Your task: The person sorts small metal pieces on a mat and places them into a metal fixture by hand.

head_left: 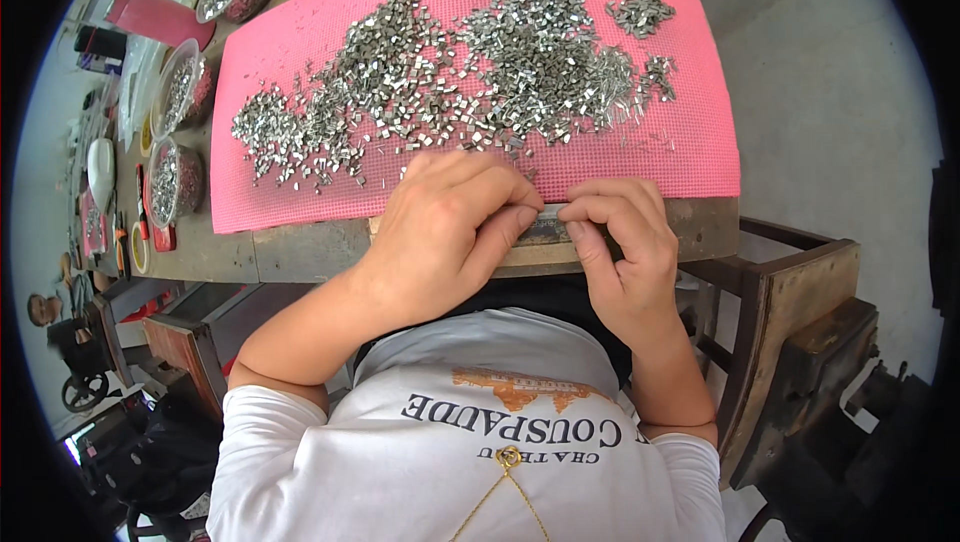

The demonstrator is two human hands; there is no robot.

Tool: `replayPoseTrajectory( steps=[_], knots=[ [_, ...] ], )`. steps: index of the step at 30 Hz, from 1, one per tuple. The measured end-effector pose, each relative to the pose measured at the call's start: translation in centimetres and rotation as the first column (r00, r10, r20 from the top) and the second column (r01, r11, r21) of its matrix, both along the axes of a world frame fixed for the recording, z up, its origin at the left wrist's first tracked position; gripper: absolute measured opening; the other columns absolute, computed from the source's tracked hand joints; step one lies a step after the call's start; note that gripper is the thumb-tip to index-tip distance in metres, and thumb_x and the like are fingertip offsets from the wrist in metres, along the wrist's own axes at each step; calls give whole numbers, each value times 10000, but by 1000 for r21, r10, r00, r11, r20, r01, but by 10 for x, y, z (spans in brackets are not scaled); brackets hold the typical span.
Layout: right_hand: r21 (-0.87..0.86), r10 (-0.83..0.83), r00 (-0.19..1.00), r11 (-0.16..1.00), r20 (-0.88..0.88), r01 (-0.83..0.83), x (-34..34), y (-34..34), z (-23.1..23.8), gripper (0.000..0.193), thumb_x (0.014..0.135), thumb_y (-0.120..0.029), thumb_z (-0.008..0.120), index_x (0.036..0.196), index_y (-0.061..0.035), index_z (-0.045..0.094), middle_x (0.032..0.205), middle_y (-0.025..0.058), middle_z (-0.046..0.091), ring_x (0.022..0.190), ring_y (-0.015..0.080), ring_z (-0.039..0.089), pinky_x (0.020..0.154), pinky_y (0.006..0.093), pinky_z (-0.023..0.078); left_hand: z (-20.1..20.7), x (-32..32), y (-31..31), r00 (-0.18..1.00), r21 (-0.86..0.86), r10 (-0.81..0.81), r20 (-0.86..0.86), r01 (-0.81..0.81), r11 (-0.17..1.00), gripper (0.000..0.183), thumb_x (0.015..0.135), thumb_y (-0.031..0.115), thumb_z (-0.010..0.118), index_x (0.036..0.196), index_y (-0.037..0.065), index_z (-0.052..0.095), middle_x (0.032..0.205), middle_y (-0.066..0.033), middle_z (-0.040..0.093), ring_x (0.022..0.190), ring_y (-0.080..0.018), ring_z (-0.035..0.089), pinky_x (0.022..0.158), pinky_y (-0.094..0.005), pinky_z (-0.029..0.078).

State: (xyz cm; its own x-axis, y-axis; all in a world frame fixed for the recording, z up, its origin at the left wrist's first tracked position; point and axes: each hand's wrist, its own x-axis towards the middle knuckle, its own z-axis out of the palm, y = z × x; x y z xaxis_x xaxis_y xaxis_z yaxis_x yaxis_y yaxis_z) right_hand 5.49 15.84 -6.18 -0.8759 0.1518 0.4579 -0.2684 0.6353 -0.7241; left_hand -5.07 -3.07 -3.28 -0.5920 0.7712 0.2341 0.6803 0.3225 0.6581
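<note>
My left hand [440,227] is closed at the table's front edge, thumb and forefinger pinched together. Facing it, my right hand [630,252] has its thumb and forefinger bent in a pinch. A narrow grey strip [549,211] shows between the two sets of fingertips; its ends are hidden by the fingers. Just below it, a dark marked bar [547,231] lies along the edge. Beyond my hands, small shiny metal pieces [535,57] are spread in loose heaps over a pink textured mat [690,157]. Several pieces lie close to my left knuckles.
Clear plastic tubs of metal pieces, among them a round tub [177,182], stand left of the mat. A pink cylinder [160,17] is behind them. Tape rolls and hand tools lie at the table's left end. A wooden stand [800,312] is at the right; another person [50,307] appears far left.
</note>
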Motion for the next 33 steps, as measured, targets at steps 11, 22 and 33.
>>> replayPoseTrajectory(
  steps=[11,22,33],
  knots=[
    [28,-10,999,1000,44,8,-1,-4,0,190,802,71,722,957,-33,685,985,91,691,903,310,627,788,404,521,-13,8,-9,998,100,63,31,-66,993,97,855,23,765,948,45,750,988,-101,740,875,-259,698,794,-342,506],
    [160,-50,999,986,-6,50,1,-8,-1,187,795,23,758,964,-42,709,989,80,692,873,302,661,783,417,503,-24,12,-5,978,137,72,-198,-45,990,180,782,-6,786,942,69,749,965,-61,741,823,-217,675,748,-339,463],
    [251,13,999,968,-48,-1,3,-2,2,260,735,19,766,989,-22,730,1040,86,714,919,287,691,802,407,512,-17,21,-4,866,33,50,-497,-39,999,270,731,30,817,987,80,750,978,-49,735,779,-193,660,726,-350,440]
  ],
)
